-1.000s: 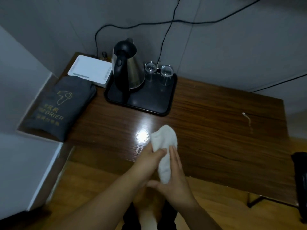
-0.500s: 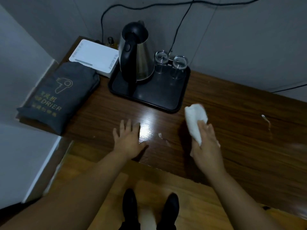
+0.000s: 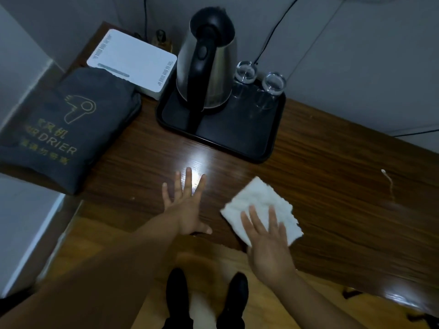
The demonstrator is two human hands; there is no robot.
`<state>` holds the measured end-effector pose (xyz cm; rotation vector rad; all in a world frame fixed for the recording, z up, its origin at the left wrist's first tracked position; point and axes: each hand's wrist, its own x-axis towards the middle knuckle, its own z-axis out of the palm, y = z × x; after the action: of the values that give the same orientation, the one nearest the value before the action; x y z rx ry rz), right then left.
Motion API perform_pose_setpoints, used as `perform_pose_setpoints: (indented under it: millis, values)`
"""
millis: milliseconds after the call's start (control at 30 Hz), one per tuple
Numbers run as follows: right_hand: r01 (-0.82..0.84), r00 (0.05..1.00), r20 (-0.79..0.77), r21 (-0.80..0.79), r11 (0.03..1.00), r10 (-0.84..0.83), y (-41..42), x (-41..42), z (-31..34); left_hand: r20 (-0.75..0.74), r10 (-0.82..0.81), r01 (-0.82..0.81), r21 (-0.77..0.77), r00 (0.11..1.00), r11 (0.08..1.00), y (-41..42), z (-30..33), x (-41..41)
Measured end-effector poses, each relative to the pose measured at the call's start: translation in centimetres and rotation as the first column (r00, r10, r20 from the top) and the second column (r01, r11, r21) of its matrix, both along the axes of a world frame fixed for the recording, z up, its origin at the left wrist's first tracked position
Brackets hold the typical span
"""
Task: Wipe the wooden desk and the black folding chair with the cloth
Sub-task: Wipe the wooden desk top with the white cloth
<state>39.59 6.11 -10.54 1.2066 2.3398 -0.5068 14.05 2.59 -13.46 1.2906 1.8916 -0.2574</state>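
Note:
The wooden desk [image 3: 332,186] is dark brown and glossy, and it runs from upper left to lower right. A white cloth [image 3: 259,198] lies unfolded and flat near the desk's front edge. My right hand [image 3: 268,245] presses down on the cloth's near part with its fingers spread. My left hand [image 3: 185,210] rests flat on the bare wood to the left of the cloth, palm down, holding nothing. A bright light reflection sits just beyond its fingertips. The black folding chair is not clearly in view.
A black tray [image 3: 237,148] at the back holds a steel kettle [image 3: 209,74] and two glasses [image 3: 245,74]. A white box [image 3: 133,60] and a grey hair drier bag [image 3: 71,124] fill the left end. A small white scrap [image 3: 387,176] lies at right.
The cloth was bunched in both hands, then carried right by my right hand; now it is spread flat on the desk. My left hand has settled flat on the wood.

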Motion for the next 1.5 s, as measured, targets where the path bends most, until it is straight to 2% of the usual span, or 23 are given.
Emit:
perform_pose_setpoints:
  millis: [100, 167, 200, 233, 300, 367, 400, 500, 600, 667, 733, 800, 867, 900, 967, 1067, 1100, 1167, 1233, 1300, 1367, 1433, 1500]
  values:
    - [0.198, 0.978, 0.056, 0.036, 0.979, -0.200, 2.0, 1.9, 0.6, 0.029, 0.003, -0.003, -0.015, 1.000, 1.000, 0.1, 0.1, -0.1]
    - [0.353, 0.936, -0.027, 0.032, 0.935, -0.352, 3.2, -1.8, 0.3, 0.030, 0.004, -0.004, -0.017, 1.000, 1.000, 0.1, 0.2, -0.2]
    - [0.368, 0.928, -0.071, 0.009, 0.930, -0.366, 3.2, -4.1, 0.1, 0.021, 0.004, -0.003, -0.020, 1.000, 1.000, 0.1, 0.2, -0.2]
    - [0.330, 0.938, -0.113, -0.009, 0.944, -0.329, 2.7, -6.0, -0.1, 0.012, 0.005, -0.004, -0.024, 1.000, 1.000, 0.1, 0.2, -0.2]
    - [0.141, 0.979, -0.146, -0.002, 0.990, -0.139, 0.8, -6.9, -0.8, 0.010, 0.004, -0.004, -0.032, 1.000, 0.999, 0.2, 0.4, -0.2]
    - [-0.014, 0.995, -0.097, 0.020, 1.000, 0.015, -0.8, -3.5, -1.0, 0.017, -0.008, 0.008, -0.036, 1.000, 0.999, 0.2, 0.7, -0.1]
    - [-0.021, 0.997, -0.069, 0.011, 1.000, 0.022, -0.8, -1.1, -0.8, 0.021, -0.012, 0.013, -0.038, 1.000, 0.999, 0.2, 0.7, -0.1]
    - [0.215, 0.976, -0.034, 0.002, 0.977, -0.215, 1.7, 3.1, 0.1, 0.040, -0.015, 0.016, -0.047, 0.999, 0.999, 0.2, 1.0, -0.1]
    - [0.448, 0.890, -0.091, -0.009, 0.894, -0.446, 4.3, -1.6, -0.1, 0.057, -0.017, 0.020, -0.065, 0.998, 0.998, 0.2, 1.1, -0.2]
    - [0.362, 0.917, -0.165, -0.045, 0.931, -0.364, 3.5, -5.9, -0.3, 0.043, -0.011, 0.014, -0.075, 0.999, 0.997, 0.4, 1.2, -0.1]
    - [0.143, 0.959, -0.238, -0.054, 0.988, -0.152, 0.6, -7.3, -0.7, 0.030, -0.003, 0.005, -0.080, 1.000, 0.997, 0.6, 1.3, 0.0]
    - [-0.024, 0.973, -0.231, -0.045, 0.999, 0.013, -1.8, -5.2, -0.8, 0.022, -0.010, 0.012, -0.089, 1.000, 0.996, 0.6, 1.3, 0.1]
    - [-0.081, 0.979, -0.189, -0.045, 0.996, 0.071, -1.8, -0.7, -1.0, 0.028, -0.004, 0.007, -0.093, 1.000, 0.996, 0.6, 1.2, 0.2]
    - [-0.073, 0.984, -0.169, -0.055, 0.996, 0.063, -1.2, 1.6, -0.8, 0.035, -0.001, 0.004, -0.093, 0.999, 0.996, 0.6, 1.2, 0.1]
    - [0.054, 0.983, -0.171, -0.040, 0.998, -0.060, 1.0, 4.2, -0.2, 0.040, -0.008, 0.011, -0.088, 0.999, 0.996, 0.4, 1.2, 0.1]
    - [0.319, 0.928, -0.194, -0.024, 0.948, -0.317, 3.7, 0.7, 0.0, 0.060, -0.011, 0.017, -0.093, 0.998, 0.996, 0.5, 1.3, 0.0]
    - [0.359, 0.910, -0.209, -0.030, 0.933, -0.357, 3.9, -1.7, -0.1, 0.055, -0.012, 0.017, -0.093, 0.998, 0.995, 0.5, 1.3, 0.0]
    - [0.288, 0.922, -0.259, -0.039, 0.957, -0.288, 2.8, -5.7, -0.4, 0.036, -0.012, 0.016, -0.097, 0.999, 0.995, 0.5, 1.3, 0.0]
    - [0.106, 0.952, -0.284, -0.040, 0.994, -0.113, 0.6, -6.7, -0.5, 0.024, -0.007, 0.009, -0.092, 1.000, 0.996, 0.5, 1.3, 0.0]
    - [-0.059, 0.967, -0.252, -0.063, 0.996, 0.042, -0.9, -4.2, -0.5, 0.025, -0.017, 0.019, -0.094, 1.000, 0.995, 0.5, 1.3, 0.1]
    - [-0.139, 0.965, -0.236, -0.108, 0.984, 0.111, -1.0, -0.2, -0.4, 0.029, -0.020, 0.022, -0.097, 0.999, 0.995, 0.5, 1.3, 0.1]
    - [-0.090, 0.972, -0.225, -0.113, 0.989, 0.063, -0.1, 2.9, 0.1, 0.032, -0.012, 0.015, -0.101, 0.999, 0.995, 0.5, 1.4, 0.1]
    - [0.064, 0.972, -0.222, -0.088, 0.994, -0.082, 1.1, 2.9, 0.3, 0.035, -0.009, 0.013, -0.104, 0.999, 0.995, 0.4, 1.5, 0.1]
